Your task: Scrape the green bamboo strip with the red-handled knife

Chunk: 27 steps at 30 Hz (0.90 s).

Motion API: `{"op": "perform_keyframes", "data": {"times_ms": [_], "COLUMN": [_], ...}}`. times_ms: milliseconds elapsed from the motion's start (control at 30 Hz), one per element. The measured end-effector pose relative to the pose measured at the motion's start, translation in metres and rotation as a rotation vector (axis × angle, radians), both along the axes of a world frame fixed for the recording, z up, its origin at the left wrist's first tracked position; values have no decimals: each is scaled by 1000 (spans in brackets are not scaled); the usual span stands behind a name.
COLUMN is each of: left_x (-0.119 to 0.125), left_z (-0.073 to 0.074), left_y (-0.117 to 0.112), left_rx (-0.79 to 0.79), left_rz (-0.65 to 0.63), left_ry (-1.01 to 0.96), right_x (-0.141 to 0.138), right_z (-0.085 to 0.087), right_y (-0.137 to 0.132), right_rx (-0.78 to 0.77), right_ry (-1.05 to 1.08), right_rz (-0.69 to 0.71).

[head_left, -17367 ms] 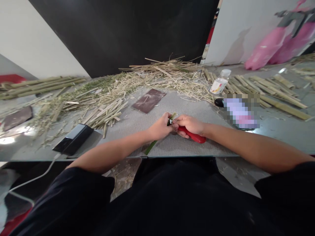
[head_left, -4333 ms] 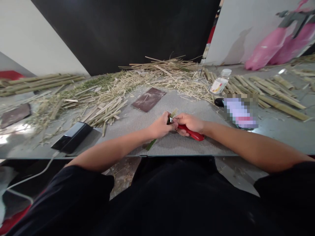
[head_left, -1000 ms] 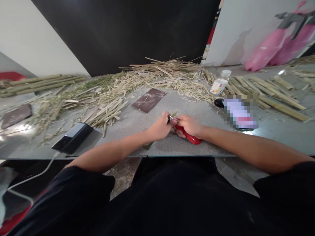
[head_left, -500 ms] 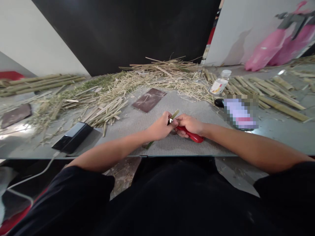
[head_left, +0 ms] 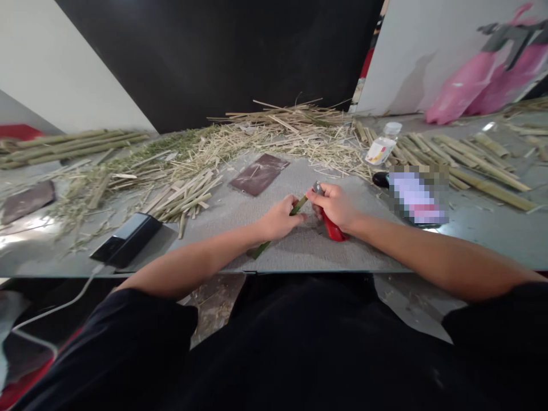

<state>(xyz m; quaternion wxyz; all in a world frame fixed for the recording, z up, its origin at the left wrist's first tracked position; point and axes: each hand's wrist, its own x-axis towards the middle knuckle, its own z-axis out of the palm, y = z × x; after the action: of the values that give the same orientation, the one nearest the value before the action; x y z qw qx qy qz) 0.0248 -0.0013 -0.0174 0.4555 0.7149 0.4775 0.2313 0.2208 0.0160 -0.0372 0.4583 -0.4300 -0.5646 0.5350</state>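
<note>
My left hand (head_left: 281, 218) is closed around a green strip of bamboo (head_left: 262, 249), which slants from near the table's front edge up past my fingers. In my right hand (head_left: 336, 206) is a red-handled knife (head_left: 334, 229); its grey metal end shows above my thumb, though fingers cover much of it. My right thumb and fingertip are at the upper end of the strip, touching or very close to it. Both hands are just above the grey, rough table surface (head_left: 299, 254). Beyond my left hand lies a brown sheet of sandpaper (head_left: 261, 174).
Pale split strips (head_left: 188, 197) and shavings (head_left: 257, 137) are heaped along the back and left. A black box-shaped device (head_left: 126, 238) with a white cable stands left. Rightward are a clear bottle (head_left: 384, 144), a phone (head_left: 417, 197), bamboo pieces (head_left: 492, 165) and pink spray bottles (head_left: 464, 85).
My right hand has moved away from my left, up and slightly right, along the strip, tilting the red-handled knife more upright. More of the green strip shows between my hands. My left hand stays nearly in place.
</note>
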Motion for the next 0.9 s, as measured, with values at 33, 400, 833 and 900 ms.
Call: {"op": "perform_keyframes", "data": {"times_ms": [33, 400, 833, 900], "left_x": [0, -4, -7, -6], "left_z": [1, 4, 8, 7], "left_y": [-1, 5, 3, 4], "left_rx": [-91, -355, -398, -404], "left_rz": [-20, -94, -136, -116], "left_ry": [-69, -415, -431, -435], "right_x": [1, 5, 4, 4], "right_z": [1, 2, 6, 4], "right_y": [1, 4, -2, 1], "right_rx": [32, 128, 117, 122], "right_ry": [1, -54, -61, -59], "right_rz": [5, -119, -14, -34]}}
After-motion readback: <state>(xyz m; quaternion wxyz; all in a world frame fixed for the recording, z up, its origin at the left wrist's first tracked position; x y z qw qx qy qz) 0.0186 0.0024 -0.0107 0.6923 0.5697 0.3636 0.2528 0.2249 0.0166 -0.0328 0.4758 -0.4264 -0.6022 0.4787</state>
